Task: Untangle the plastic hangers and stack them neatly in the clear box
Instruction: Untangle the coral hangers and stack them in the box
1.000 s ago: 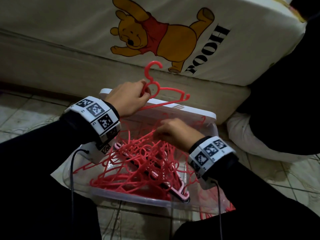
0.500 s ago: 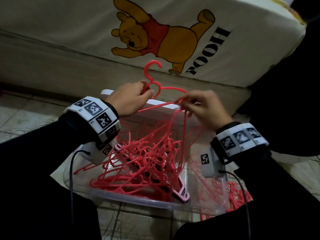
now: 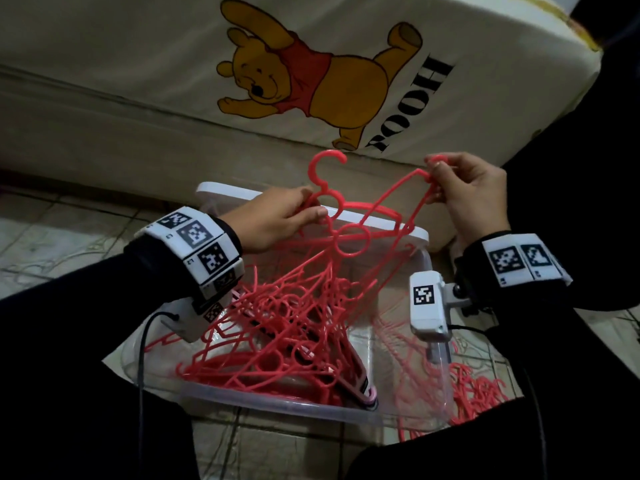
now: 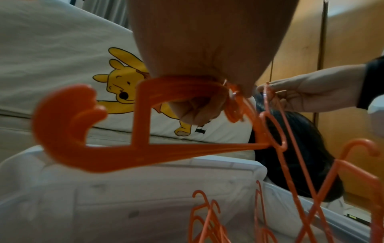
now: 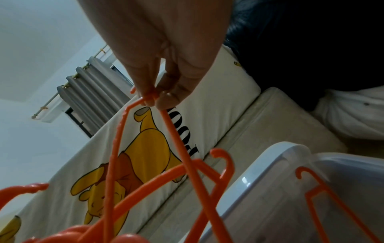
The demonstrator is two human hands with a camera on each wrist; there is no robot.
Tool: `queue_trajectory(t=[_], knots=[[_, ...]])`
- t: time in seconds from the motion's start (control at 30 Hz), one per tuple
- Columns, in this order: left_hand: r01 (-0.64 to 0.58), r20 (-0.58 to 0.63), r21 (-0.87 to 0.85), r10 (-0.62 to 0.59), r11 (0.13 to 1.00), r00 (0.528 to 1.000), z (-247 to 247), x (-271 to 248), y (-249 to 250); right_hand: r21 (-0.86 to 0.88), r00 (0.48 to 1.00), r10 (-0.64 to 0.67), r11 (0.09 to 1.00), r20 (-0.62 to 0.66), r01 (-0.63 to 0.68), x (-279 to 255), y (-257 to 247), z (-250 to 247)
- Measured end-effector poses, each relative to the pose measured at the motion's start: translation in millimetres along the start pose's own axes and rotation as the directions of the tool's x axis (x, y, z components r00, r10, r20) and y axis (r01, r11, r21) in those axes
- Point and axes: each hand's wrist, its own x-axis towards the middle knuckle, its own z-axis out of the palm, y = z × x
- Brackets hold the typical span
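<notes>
We find the tangled hangers [image 3: 277, 327] heaped in the clear box [image 3: 277, 407], more lying outside at its right. The left hand [image 3: 273, 223] grips one hanger [image 3: 349, 209] just below its hook; the right hand [image 3: 474, 195] pinches the corner of a second hanger [image 3: 412, 199], raised and crossing the first. We judge separation under way. We recommend holding the first steady and easing the second sideways clear, not pulling upward, lest the heap follow. A mattress [image 3: 173, 53] stands behind.
</notes>
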Motion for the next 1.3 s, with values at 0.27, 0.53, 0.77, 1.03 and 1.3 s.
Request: queue_trajectory(t=[0.27, 0.53, 0.77, 1.03, 1.3], knots=[[0.139, -0.123, 0.094, -0.127, 0.986, 0.984, -6.3, 5.0, -11.7, -0.416, 0.941, 0.238, 0.901, 0.239, -0.122, -18.7, 22.7, 6.8], [0.226, -0.167, 0.158, -0.199, 0.961, 0.966, -12.3, 2.8, -15.5, -0.622, 0.791, 0.271, 0.765, 0.549, 0.170, -65.7, 46.5, 46.8], [0.184, -0.143, 0.087, -0.170, 0.979, 0.975, -16.8, 0.4, -17.1, -0.561, 0.880, 0.329, 0.823, 0.341, -0.090, -61.3, 58.0, 52.6], [0.274, -0.177, 0.042, -0.263, 0.961, 0.948, -12.1, 2.4, -11.1, -0.427, 0.859, 0.407, 0.867, 0.310, -0.256, -68.7, 65.0, 59.0], [0.213, -0.031, -0.040, -0.214, 0.976, 0.976, -6.1, 0.5, -8.0, -0.501, 0.922, 0.332, 0.843, 0.200, -0.195, -65.3, 62.6, 58.9]])
